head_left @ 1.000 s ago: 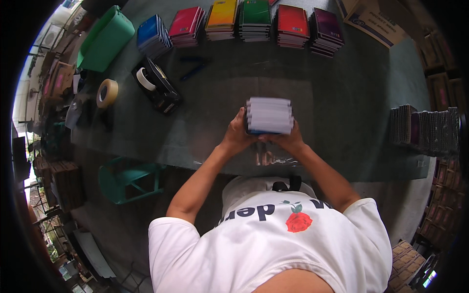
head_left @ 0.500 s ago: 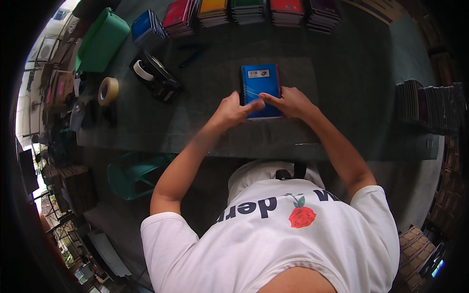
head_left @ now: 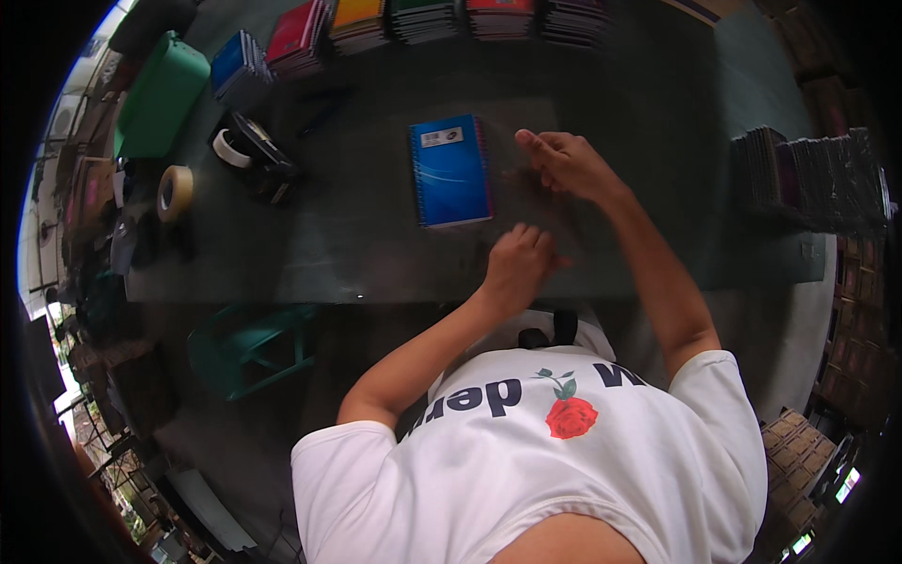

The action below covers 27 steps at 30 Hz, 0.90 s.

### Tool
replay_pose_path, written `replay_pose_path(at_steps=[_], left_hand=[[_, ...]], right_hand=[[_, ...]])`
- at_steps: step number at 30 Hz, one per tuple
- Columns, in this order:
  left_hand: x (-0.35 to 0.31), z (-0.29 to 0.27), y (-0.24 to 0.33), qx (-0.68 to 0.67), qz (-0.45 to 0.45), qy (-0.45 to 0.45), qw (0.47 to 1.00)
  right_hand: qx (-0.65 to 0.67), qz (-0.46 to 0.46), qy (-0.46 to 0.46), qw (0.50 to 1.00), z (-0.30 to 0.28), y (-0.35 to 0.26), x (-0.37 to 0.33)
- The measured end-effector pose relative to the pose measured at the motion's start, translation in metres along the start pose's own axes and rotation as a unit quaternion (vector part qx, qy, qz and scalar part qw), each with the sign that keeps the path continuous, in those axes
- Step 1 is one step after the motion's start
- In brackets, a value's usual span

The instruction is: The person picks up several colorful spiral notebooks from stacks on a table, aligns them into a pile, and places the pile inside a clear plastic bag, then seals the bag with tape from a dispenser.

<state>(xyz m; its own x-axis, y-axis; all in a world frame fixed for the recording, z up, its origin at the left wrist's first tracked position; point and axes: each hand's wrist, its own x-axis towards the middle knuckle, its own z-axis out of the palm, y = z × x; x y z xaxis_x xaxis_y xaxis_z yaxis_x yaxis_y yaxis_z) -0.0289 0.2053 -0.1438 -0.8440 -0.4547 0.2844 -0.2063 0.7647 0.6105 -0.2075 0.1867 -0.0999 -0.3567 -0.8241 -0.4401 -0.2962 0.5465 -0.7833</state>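
A stack of spiral notebooks with a blue notebook (head_left: 451, 179) on top lies on the dark table, its coil on the left and a white label near its far edge. Neither hand touches it. To its right, my right hand (head_left: 571, 167) is raised with curled fingers and the thumb pointing left. Nearer to me, my left hand (head_left: 520, 268) is closed, knuckles up, just beyond the table's front edge. Faint glints show between the two hands, perhaps from something see-through; what the fingers hold, if anything, I cannot make out.
Along the far edge stand several coloured notebook stacks (head_left: 359, 26). At the left are a black tape dispenser (head_left: 254, 160), a tape roll (head_left: 175, 193) and a green bin (head_left: 164, 99). Wrapped notebook stacks (head_left: 827, 179) stand at the right. A green stool (head_left: 254, 348) is below the table.
Both hands have let go of the blue-topped notebook stack and moved to its right. My left hand crossed toward the middle and nearer to me. The whole view has shifted slightly.
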Motion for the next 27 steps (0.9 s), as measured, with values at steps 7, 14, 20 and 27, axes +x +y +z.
replay_pose_path(at_steps=[7,14,20,27], left_hand=[[0.005,0.034,-0.017,0.029,0.007,0.072,0.997],[0.006,0.014,-0.012,-0.032,0.005,0.093,0.995],[-0.003,-0.024,-0.005,-0.032,-0.038,0.086,0.995],[0.029,-0.091,-0.028,0.034,0.019,0.181,0.983]], right_hand=[[0.032,0.036,-0.028,0.998,-0.052,0.063,-0.04],[0.216,0.044,-0.12,0.968,0.01,0.073,-0.078],[0.452,0.097,-0.143,0.875,0.01,0.066,-0.08],[0.099,-0.11,0.001,0.989,0.035,-0.005,-0.036]])
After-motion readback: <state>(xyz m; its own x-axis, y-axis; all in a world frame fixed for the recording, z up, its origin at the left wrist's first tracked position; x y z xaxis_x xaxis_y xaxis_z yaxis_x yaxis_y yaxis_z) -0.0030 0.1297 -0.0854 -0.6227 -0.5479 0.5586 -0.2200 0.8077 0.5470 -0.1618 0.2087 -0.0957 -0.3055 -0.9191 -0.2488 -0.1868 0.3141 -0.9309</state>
